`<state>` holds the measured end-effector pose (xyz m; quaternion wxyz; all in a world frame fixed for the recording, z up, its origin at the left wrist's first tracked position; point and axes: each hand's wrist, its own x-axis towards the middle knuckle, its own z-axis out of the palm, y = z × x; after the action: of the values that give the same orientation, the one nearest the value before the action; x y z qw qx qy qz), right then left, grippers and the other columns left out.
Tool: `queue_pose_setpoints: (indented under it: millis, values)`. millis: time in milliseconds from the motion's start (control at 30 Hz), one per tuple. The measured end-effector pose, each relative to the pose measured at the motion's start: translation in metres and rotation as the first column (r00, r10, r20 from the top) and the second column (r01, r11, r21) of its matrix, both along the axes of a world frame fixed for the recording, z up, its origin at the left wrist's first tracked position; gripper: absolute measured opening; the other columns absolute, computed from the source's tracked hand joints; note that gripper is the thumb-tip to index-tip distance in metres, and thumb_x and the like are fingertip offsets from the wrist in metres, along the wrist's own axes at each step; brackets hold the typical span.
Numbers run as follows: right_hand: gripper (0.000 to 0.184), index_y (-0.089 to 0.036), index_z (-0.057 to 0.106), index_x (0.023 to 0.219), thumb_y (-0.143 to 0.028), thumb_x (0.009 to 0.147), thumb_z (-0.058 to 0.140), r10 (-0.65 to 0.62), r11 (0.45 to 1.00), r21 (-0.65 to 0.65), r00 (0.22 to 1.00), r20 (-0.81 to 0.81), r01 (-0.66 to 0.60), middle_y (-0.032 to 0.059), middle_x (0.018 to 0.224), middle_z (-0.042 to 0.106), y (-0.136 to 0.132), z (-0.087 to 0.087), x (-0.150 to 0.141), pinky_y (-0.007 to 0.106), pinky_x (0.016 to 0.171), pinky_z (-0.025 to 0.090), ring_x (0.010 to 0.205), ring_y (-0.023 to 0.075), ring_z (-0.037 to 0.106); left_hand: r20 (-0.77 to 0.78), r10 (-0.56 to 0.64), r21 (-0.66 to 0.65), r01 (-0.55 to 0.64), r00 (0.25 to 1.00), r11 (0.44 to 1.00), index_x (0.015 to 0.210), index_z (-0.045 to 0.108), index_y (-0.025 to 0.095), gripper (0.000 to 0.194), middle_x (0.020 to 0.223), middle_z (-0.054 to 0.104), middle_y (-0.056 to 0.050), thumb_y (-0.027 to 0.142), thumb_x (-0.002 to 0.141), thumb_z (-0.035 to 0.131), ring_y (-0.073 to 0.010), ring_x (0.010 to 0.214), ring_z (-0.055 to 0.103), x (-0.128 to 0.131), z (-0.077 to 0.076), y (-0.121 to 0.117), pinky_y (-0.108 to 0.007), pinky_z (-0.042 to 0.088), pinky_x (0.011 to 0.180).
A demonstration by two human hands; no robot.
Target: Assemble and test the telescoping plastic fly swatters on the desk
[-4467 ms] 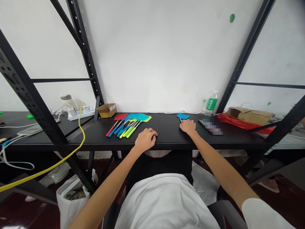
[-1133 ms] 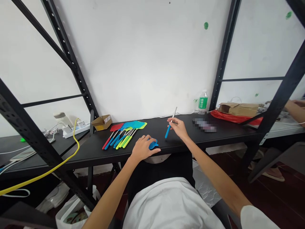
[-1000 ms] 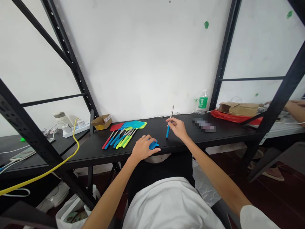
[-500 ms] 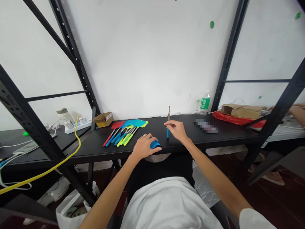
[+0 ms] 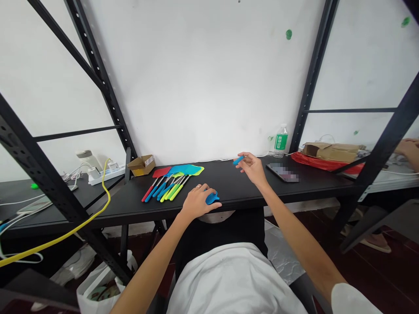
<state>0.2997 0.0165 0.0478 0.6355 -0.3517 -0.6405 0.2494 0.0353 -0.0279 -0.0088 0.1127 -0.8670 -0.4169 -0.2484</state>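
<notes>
My left hand [image 5: 197, 202] rests at the near edge of the black table [image 5: 235, 185], its fingers shut on a small blue mesh fly swatter head [image 5: 212, 198]. My right hand [image 5: 251, 168] is raised slightly above the tabletop, gripping a blue swatter handle [image 5: 238, 160] whose tip points left past the fingers. Its metal shaft is hidden or out of sight. Farther left lies a fanned group of fly swatters [image 5: 173, 183] with red, blue and lime handles and metal shafts, their red and cyan heads toward the wall.
A small cardboard box [image 5: 141, 165] sits at the table's back left. On the right are a water bottle [image 5: 280, 141], a blurred phone [image 5: 282, 172], and a red bag [image 5: 310, 159] under a cardboard package [image 5: 332, 151]. A co-worker's hand [image 5: 407, 149] shows at far right.
The blue handle has gone from upright to nearly level, pointing left, and its metal shaft no longer shows. My right hand has moved up and right. My left hand stays put.
</notes>
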Motion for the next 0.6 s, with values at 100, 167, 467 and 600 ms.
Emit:
queue_pose_setpoints:
  millis: [100, 167, 467, 600]
  values:
    - [0.049, -0.019, 0.066, 0.108, -0.061, 0.084, 0.062, 0.007, 1.000, -0.021, 1.000, 0.017, -0.007, 0.0098, 0.094, 0.075, -0.005, 0.006, 0.001, 0.025, 0.054, 0.052, 0.072, 0.0190, 0.068, -0.002, 0.001, -0.005, -0.001, 1.000, 1.000, 0.110, 0.069, 0.029, 0.045, 0.107, 0.063, -0.005, 0.065, 0.086, 0.061, -0.0266, 0.100, 0.062, 0.000, 0.000, 0.000, -0.039, 0.047, 0.094]
    - [0.052, -0.017, 0.071, 0.098, -0.065, 0.089, 0.054, 0.003, 1.000, -0.022, 0.997, 0.072, -0.001, 0.0073, 0.077, 0.072, -0.010, 0.009, 0.002, 0.025, 0.053, 0.050, 0.062, 0.0165, 0.063, -0.003, -0.002, -0.007, 0.002, 1.000, 1.000, 0.110, 0.070, 0.029, 0.045, 0.106, 0.064, -0.005, 0.066, 0.086, 0.061, -0.0267, 0.101, 0.062, 0.000, 0.001, -0.001, -0.038, 0.047, 0.092]
    - [0.038, -0.019, 0.072, 0.086, -0.056, 0.084, 0.066, -0.003, 1.000, 0.018, 0.958, 0.288, -0.003, 0.0017, 0.064, 0.060, -0.036, 0.024, -0.008, 0.027, 0.049, 0.043, 0.054, 0.0146, 0.052, 0.177, -0.032, -0.091, 0.048, 0.984, 0.995, 0.098, 0.075, 0.029, 0.033, 0.100, 0.070, -0.002, 0.055, 0.094, 0.056, -0.0217, 0.095, 0.064, 0.000, 0.012, -0.004, -0.033, 0.048, 0.083]
    - [0.038, -0.018, 0.069, 0.089, -0.055, 0.084, 0.067, 0.104, 0.995, -0.023, 0.971, 0.215, -0.102, 0.0037, 0.070, 0.065, -0.044, 0.029, -0.013, 0.027, 0.051, 0.048, 0.054, 0.0139, 0.056, 0.329, -0.039, -0.123, 0.084, 0.944, 0.989, 0.104, 0.075, 0.028, 0.033, 0.098, 0.070, -0.002, 0.053, 0.095, 0.054, -0.0195, 0.090, 0.065, -0.001, 0.015, -0.002, -0.030, 0.049, 0.076]
